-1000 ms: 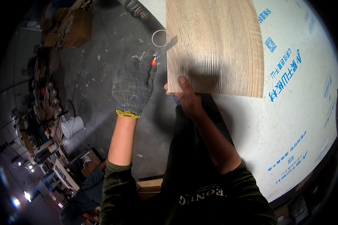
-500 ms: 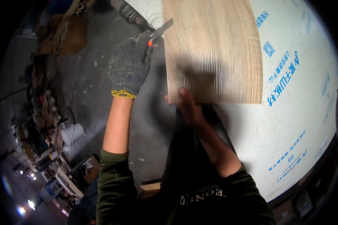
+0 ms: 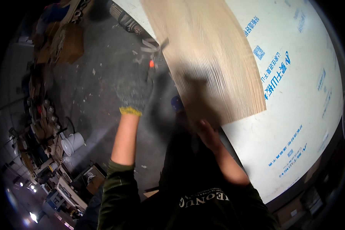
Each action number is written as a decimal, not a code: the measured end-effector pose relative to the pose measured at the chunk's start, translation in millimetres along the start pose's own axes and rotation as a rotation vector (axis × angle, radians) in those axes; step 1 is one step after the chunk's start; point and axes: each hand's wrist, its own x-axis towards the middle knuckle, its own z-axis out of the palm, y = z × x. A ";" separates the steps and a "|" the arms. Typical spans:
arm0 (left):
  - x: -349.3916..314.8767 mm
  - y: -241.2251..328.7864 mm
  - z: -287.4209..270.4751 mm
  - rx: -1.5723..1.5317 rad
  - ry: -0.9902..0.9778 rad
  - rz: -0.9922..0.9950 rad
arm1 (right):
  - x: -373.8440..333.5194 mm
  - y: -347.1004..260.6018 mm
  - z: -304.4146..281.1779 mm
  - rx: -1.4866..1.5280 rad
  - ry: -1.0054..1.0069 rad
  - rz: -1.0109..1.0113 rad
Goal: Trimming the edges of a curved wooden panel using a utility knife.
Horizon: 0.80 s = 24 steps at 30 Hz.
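Note:
My left hand (image 3: 135, 90), in a dark grey knit glove with a yellow cuff, is blurred. It grips a flat-bladed tool (image 3: 151, 64) with a red-orange part; the dark blade's tip is at the left edge of a wood-grain board (image 3: 207, 50). I cannot tell whether the tool is a file or a knife. At the board's near left corner, my bare right hand (image 3: 210, 136) has its thumb on top, its other fingers largely hidden. The board lies slanted over a white printed panel (image 3: 291, 126), its near left part overhanging the panel's edge.
Thin curled strips (image 3: 149, 46) lie by the panel's far left edge. Cardboard (image 3: 69, 44) is on the far left of the grey floor (image 3: 99, 84). A white bucket (image 3: 73, 143) stands at left among clutter. Someone's blue shoe tip or similar blue object (image 3: 175, 103) shows below the board.
The board has turned, its near end swinging right and toward me, its far end left. My right hand moved nearer with it. My left hand and the tool came nearer along the board's edge.

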 end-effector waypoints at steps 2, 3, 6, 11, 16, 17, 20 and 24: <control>-32.4 14.8 -20.6 -0.047 -0.014 -0.022 | -40.7 14.9 -19.9 -0.204 -0.045 -0.029; -46.7 21.2 -30.3 -0.033 -0.162 -0.085 | -60.6 8.2 -20.8 -0.020 0.024 0.068; -66.9 30.9 -52.6 -0.030 -0.353 -0.185 | -84.8 -24.7 -20.7 0.276 -0.067 0.205; -64.3 31.3 -54.5 -0.050 -0.407 -0.223 | -80.2 -46.5 -15.8 0.380 -0.320 0.132; -54.8 33.6 -55.8 -0.036 -0.392 -0.245 | -80.9 -56.5 -13.2 0.272 -0.280 0.102; -50.7 34.2 -54.9 -0.061 -0.427 -0.258 | -81.1 -56.5 -14.2 0.272 -0.279 0.101; -52.0 23.8 -38.8 0.043 -0.305 -0.222 | -81.4 -54.8 -14.4 0.297 -0.247 0.171; -41.1 2.1 -19.4 0.040 -0.261 -0.250 | -83.7 -63.6 -5.8 0.304 -0.173 0.217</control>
